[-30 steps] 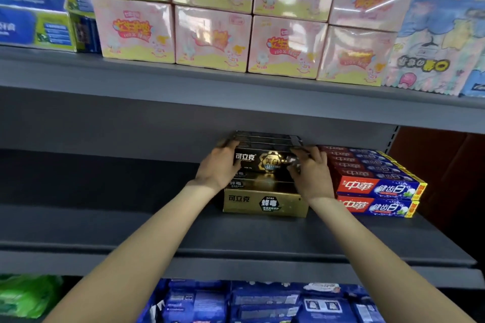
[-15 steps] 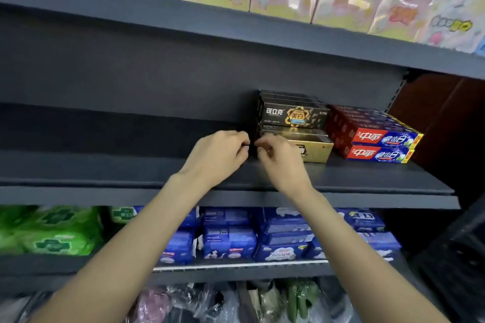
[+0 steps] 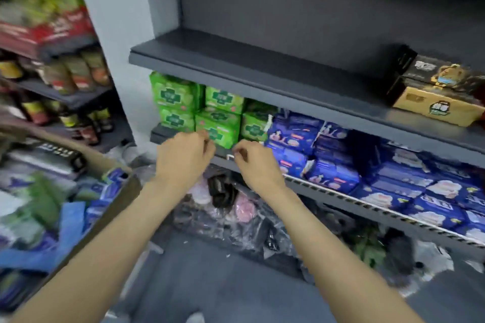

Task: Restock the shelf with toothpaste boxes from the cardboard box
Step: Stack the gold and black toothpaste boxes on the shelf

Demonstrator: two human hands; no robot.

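Note:
Black and gold toothpaste boxes (image 3: 435,92) sit stacked on the grey shelf (image 3: 262,71) at the far right. My left hand (image 3: 183,157) and my right hand (image 3: 254,165) hang in front of the lower shelf with fingers loosely curled, holding nothing. The cardboard box (image 3: 86,186) stands at the lower left, its brown rim visible. Inside it lie a black toothpaste box (image 3: 57,155) and blurred blue and green packs.
Green packs (image 3: 199,110) and blue packs (image 3: 367,173) fill the shelf below. Dark plastic-wrapped goods (image 3: 231,207) lie on the floor under it. A neighbouring rack with bottles (image 3: 65,78) stands at the left.
Both hands let go of the black toothpaste box on the stack and drew back and down. My view swung left and down, bringing the cardboard box into sight.

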